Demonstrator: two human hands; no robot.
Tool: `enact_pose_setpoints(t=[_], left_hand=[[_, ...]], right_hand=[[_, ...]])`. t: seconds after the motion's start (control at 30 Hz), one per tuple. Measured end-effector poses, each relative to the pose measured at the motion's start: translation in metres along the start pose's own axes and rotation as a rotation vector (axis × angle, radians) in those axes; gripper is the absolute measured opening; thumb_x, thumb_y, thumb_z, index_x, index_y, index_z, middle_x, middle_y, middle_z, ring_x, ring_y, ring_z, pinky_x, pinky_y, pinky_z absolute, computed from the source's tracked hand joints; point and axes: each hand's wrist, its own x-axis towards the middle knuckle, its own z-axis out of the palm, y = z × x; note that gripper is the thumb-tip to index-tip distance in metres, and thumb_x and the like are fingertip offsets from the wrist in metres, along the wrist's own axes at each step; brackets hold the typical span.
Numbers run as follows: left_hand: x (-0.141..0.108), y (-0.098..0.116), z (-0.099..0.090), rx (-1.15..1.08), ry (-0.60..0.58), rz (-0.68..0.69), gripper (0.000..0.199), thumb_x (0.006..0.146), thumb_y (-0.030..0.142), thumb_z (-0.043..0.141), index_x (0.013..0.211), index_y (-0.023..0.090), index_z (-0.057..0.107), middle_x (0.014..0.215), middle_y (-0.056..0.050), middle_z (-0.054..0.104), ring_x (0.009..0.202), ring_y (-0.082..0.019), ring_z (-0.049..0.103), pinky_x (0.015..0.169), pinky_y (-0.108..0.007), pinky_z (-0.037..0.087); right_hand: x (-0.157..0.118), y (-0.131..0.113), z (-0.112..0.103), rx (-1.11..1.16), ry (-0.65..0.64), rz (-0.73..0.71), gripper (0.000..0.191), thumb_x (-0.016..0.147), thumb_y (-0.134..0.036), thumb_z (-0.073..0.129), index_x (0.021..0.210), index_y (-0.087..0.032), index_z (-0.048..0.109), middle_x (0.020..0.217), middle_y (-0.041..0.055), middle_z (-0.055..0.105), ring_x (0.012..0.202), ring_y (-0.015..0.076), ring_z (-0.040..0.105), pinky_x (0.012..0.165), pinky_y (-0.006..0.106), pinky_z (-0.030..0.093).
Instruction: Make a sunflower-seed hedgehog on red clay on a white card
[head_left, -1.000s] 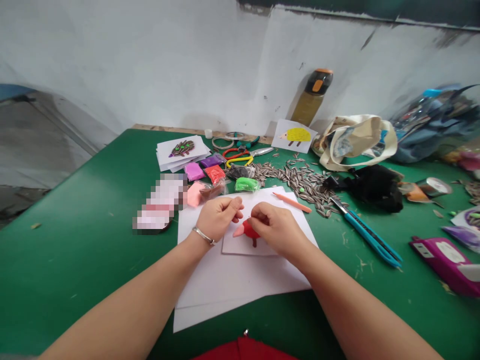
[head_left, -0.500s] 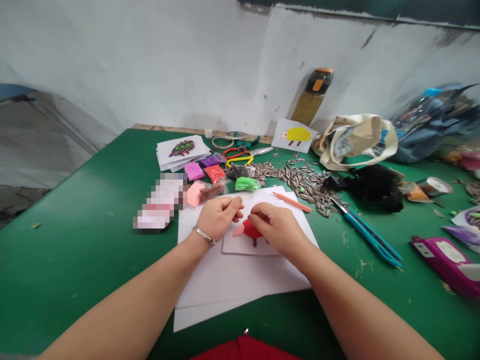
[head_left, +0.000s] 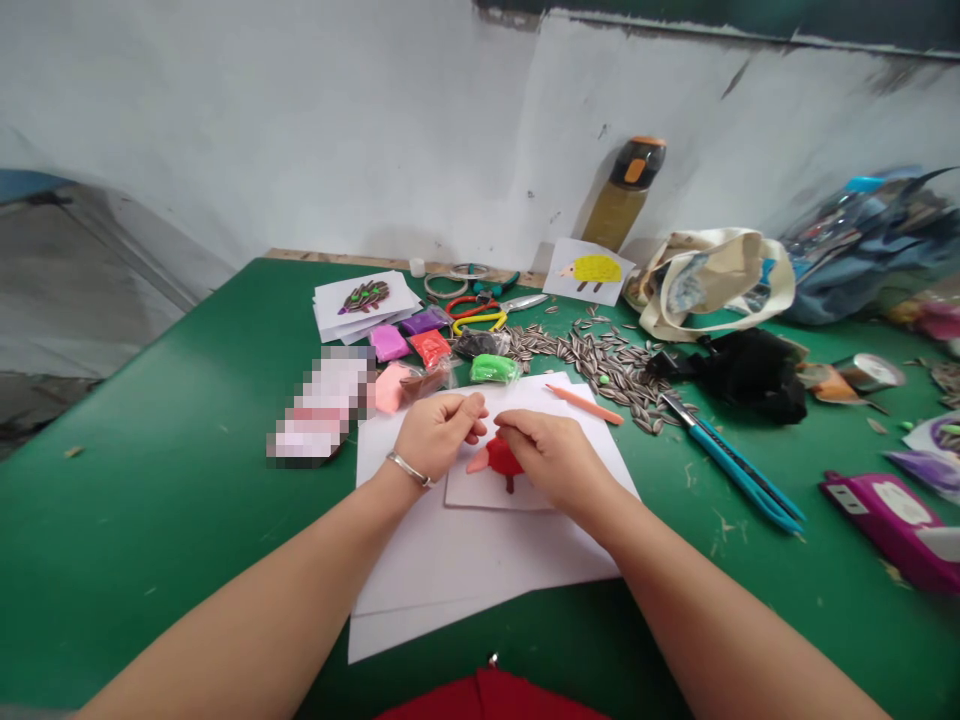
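My left hand (head_left: 439, 432) is closed, thumb pressed against curled fingers, above the upper left of a small white card (head_left: 469, 492). Whatever it may pinch is too small to make out. On that card lies a red clay figure (head_left: 502, 457) with a pink pointed snout (head_left: 478, 461) and a brown leg (head_left: 510, 484). My right hand (head_left: 555, 455) reaches over the figure's right part and hides it. Its fingers are bent together at the tips, and I cannot see what is between them. Larger white sheets (head_left: 420, 560) lie beneath the card.
Beyond the sheets lie clay packs, including a green one (head_left: 493, 369), and a pile of sunflower seeds (head_left: 607, 355). A coral clay tool (head_left: 585, 404) rests on the paper's edge. Right of it are a blue cutter knife (head_left: 739, 470) and a purple case (head_left: 896, 525). A bottle (head_left: 626, 195) leans against the wall.
My right hand has shifted very slightly over the red figure, its fingers a little flatter. My left hand and the objects around stay where they were.
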Motion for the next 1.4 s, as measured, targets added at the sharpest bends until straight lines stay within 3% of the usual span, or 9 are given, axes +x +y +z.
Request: enact_pose_setpoints(t=[0.1, 0.2, 0.4, 0.63, 0.73, 0.87, 1.13, 1.27, 1.4], left_hand=[[0.0002, -0.0008, 0.0006, 0.012, -0.001, 0.004, 0.045, 0.083, 0.053, 0.05, 0.076, 0.014, 0.07, 0.065, -0.005, 0.07, 0.056, -0.015, 0.064, 0.056, -0.024, 0.051], [0.0001, -0.0006, 0.0012, 0.023, 0.001, 0.01, 0.044, 0.083, 0.053, 0.05, 0.075, 0.014, 0.07, 0.065, -0.005, 0.07, 0.056, -0.014, 0.064, 0.056, -0.023, 0.05], [-0.0001, 0.0001, 0.0014, 0.034, 0.003, 0.033, 0.045, 0.083, 0.053, 0.05, 0.07, 0.014, 0.069, 0.066, -0.005, 0.07, 0.055, -0.013, 0.063, 0.057, -0.022, 0.049], [-0.0008, 0.0018, 0.002, 0.003, 0.004, 0.007, 0.043, 0.083, 0.052, 0.051, 0.071, 0.014, 0.068, 0.067, -0.005, 0.07, 0.057, -0.014, 0.063, 0.057, -0.023, 0.05], [-0.0005, 0.0016, 0.003, -0.013, 0.007, 0.008, 0.043, 0.082, 0.051, 0.052, 0.068, 0.014, 0.068, 0.069, -0.006, 0.071, 0.057, -0.013, 0.063, 0.057, -0.023, 0.051], [-0.0002, -0.0005, 0.0028, -0.016, 0.007, 0.014, 0.044, 0.082, 0.053, 0.052, 0.069, 0.013, 0.068, 0.068, -0.006, 0.071, 0.055, -0.014, 0.062, 0.056, -0.024, 0.05], [-0.0004, -0.003, 0.0026, -0.014, 0.012, 0.033, 0.044, 0.082, 0.052, 0.052, 0.069, 0.013, 0.068, 0.066, -0.006, 0.07, 0.055, -0.013, 0.061, 0.055, -0.023, 0.047], [0.0002, -0.0031, 0.0028, -0.036, 0.011, 0.026, 0.044, 0.081, 0.053, 0.053, 0.07, 0.013, 0.069, 0.064, -0.006, 0.069, 0.054, -0.013, 0.061, 0.054, -0.023, 0.046], [0.0003, -0.0031, 0.0028, -0.063, 0.011, 0.023, 0.045, 0.081, 0.053, 0.054, 0.069, 0.013, 0.069, 0.065, -0.006, 0.069, 0.053, -0.013, 0.06, 0.054, -0.023, 0.046]], right_hand=[[-0.0007, -0.001, 0.0011, 0.061, -0.009, 0.063, 0.018, 0.086, -0.018, 0.045, 0.086, -0.022, 0.062, 0.073, -0.0016, 0.068, 0.06, 0.0111, 0.056, 0.056, 0.021, 0.039], [-0.0004, -0.0008, 0.0013, 0.069, -0.049, 0.076, 0.016, 0.086, -0.021, 0.047, 0.077, -0.021, 0.061, 0.068, -0.0025, 0.066, 0.058, 0.0101, 0.055, 0.055, 0.02, 0.038], [0.0019, 0.0014, 0.0005, -0.041, -0.032, 0.032, 0.035, 0.089, -0.036, 0.048, 0.06, -0.019, 0.053, 0.057, -0.0027, 0.057, 0.053, 0.0095, 0.047, 0.052, 0.022, 0.031], [0.0009, 0.0035, 0.0035, 0.017, -0.072, -0.019, 0.022, 0.085, -0.013, 0.044, 0.074, -0.02, 0.061, 0.07, -0.0037, 0.066, 0.061, 0.0087, 0.055, 0.059, 0.019, 0.037], [0.0015, 0.0057, 0.0044, 0.009, -0.07, -0.045, 0.024, 0.086, -0.013, 0.042, 0.075, -0.02, 0.062, 0.074, -0.0026, 0.067, 0.065, 0.0092, 0.056, 0.06, 0.019, 0.037], [0.0023, 0.0064, 0.0031, -0.043, -0.05, -0.035, 0.027, 0.089, -0.019, 0.042, 0.066, -0.019, 0.058, 0.064, -0.0032, 0.06, 0.059, 0.0094, 0.051, 0.056, 0.02, 0.032], [-0.0002, 0.0008, 0.0013, -0.002, -0.004, 0.077, 0.02, 0.083, -0.028, 0.055, 0.066, -0.02, 0.061, 0.06, -0.0036, 0.063, 0.054, 0.0097, 0.052, 0.054, 0.021, 0.033], [0.0, 0.0021, 0.0021, -0.007, -0.012, 0.036, 0.019, 0.084, -0.022, 0.051, 0.067, -0.02, 0.061, 0.062, -0.0032, 0.063, 0.056, 0.0103, 0.053, 0.055, 0.022, 0.034], [0.0001, 0.0054, 0.0041, -0.033, 0.003, -0.042, 0.022, 0.085, -0.015, 0.045, 0.082, -0.022, 0.066, 0.077, -0.0012, 0.067, 0.069, 0.0123, 0.057, 0.062, 0.022, 0.038]])
